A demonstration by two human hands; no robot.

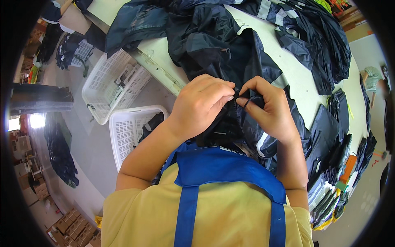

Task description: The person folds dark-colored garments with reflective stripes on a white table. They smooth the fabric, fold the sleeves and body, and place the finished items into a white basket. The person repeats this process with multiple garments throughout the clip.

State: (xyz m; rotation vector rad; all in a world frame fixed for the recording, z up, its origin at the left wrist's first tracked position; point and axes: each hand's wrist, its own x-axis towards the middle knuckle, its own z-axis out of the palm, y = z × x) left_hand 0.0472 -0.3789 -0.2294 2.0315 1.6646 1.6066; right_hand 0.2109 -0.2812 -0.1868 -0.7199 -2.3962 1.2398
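Note:
In front of me a dark jacket [205, 53] with grey reflective strips lies bunched over the table edge, its lower part hanging toward my lap. My left hand [201, 105] is closed in a pinch at the jacket's front opening; the exact bit between its fingertips is hidden. Close beside it, my right hand [269, 109] pinches the jacket's dark edge between thumb and forefinger, and a thin black loop curves by the thumb. Below the fingertips runs a zipper [238, 119]. The two hands are nearly touching.
The pale table [269, 51] carries more dark garments [317, 45] at the far right. Folded garments [323, 140] are stacked to my right. Two white plastic baskets [117, 136] stand on the floor at left. Another person [371, 80] is at the right edge.

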